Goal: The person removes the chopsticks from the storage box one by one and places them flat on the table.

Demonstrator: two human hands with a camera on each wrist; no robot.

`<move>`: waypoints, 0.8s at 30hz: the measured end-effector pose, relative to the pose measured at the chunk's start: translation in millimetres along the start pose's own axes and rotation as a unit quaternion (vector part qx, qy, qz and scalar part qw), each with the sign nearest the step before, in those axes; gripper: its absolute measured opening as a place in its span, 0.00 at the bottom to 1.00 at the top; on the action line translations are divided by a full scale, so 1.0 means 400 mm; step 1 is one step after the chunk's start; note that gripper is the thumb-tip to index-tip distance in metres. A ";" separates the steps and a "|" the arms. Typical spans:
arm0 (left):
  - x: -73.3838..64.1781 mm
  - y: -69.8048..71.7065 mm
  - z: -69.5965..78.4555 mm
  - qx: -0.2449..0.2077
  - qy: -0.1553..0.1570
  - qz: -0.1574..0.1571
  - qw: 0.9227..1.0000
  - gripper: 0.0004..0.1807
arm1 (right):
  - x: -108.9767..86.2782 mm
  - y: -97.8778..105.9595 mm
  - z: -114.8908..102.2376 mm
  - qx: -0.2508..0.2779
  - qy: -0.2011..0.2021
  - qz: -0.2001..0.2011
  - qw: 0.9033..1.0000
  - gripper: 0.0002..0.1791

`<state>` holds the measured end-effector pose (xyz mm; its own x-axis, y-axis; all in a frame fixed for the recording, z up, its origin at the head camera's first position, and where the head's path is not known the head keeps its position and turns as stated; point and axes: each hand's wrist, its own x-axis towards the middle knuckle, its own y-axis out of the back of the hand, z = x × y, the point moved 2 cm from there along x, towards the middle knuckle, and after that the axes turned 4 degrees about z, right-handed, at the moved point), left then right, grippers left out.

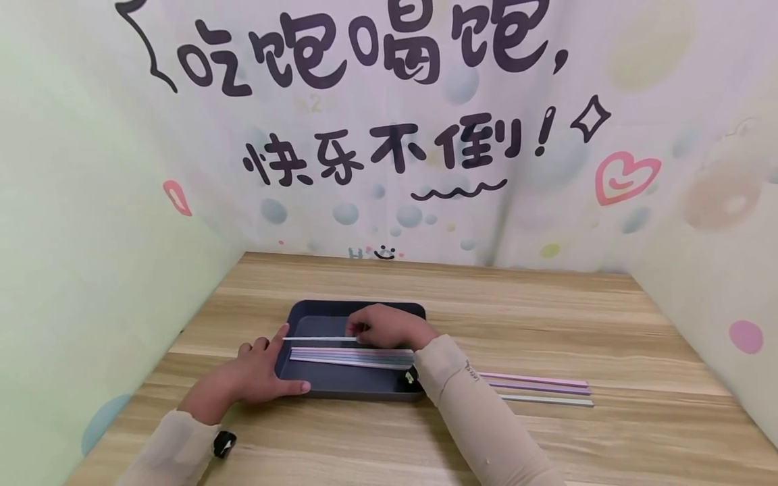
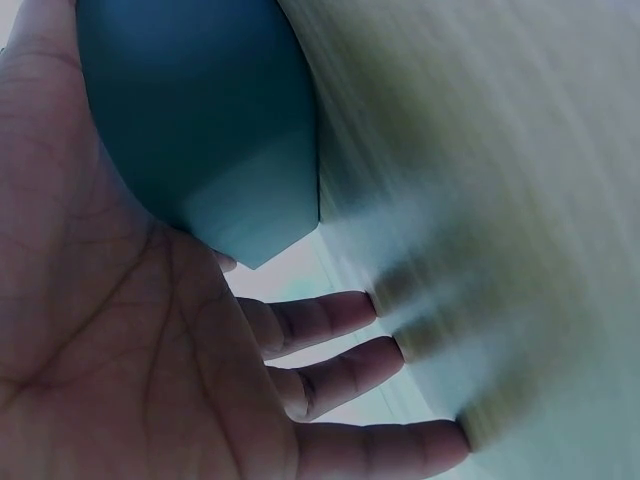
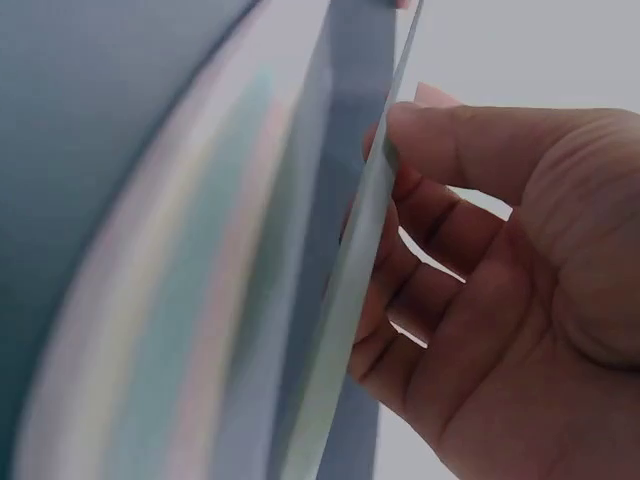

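Note:
A dark grey rectangular tray (image 1: 349, 388) lies on the wooden table. My left hand (image 1: 258, 372) rests at its left end, fingers extended along the outside and thumb at the front rim. In the left wrist view, the tray's corner (image 2: 215, 150) sits between thumb and fingers. Over the tray, my right hand (image 1: 389, 327) pinches a pale whitish-green chopstick (image 1: 319, 339) between thumb and fingers; its left end is near my left index finger. A row of pastel chopsticks (image 1: 346, 357) lies inside the tray, partly hidden by the right wrist.
Several more chopsticks, pink, purple and whitish (image 1: 547, 388), lie on the table (image 1: 644, 344) right of the tray, partly behind my right forearm. A printed cloth backdrop (image 1: 377, 216) stands along the back edge, with pale walls on both sides.

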<state>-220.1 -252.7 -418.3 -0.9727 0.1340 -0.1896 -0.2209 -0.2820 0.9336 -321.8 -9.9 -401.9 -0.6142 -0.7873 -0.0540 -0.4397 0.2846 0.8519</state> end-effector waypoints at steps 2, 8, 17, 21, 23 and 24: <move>-0.002 0.002 0.003 -0.001 -0.007 0.005 1.000 0.71 | -0.005 0.013 -0.010 0.004 0.007 0.000 1.000 0.08; 0.000 0.002 0.005 0.009 -0.011 0.006 1.000 0.70 | -0.027 0.062 -0.037 0.025 0.029 -0.001 0.999 0.08; 0.002 0.001 0.000 0.006 -0.010 0.006 1.000 0.71 | -0.062 0.109 -0.027 0.032 0.023 -0.013 0.999 0.10; 0.000 0.000 -0.001 0.002 -0.008 0.003 1.000 0.71 | -0.085 0.125 -0.011 0.037 0.014 -0.017 0.999 0.10; 0.000 0.000 0.000 0.002 -0.008 0.003 1.000 0.71 | -0.098 0.133 -0.001 0.037 0.007 -0.016 0.999 0.10; 0.000 0.000 0.000 0.001 -0.008 0.004 1.000 0.71 | -0.104 0.137 0.004 0.037 0.002 -0.016 0.999 0.10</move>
<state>-220.0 -252.8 -418.3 -0.9730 0.1470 -0.1777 -0.2133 -0.2810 0.9357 -321.5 39.6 -353.7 -0.5961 -0.7990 -0.0788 -0.5068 0.2984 0.8088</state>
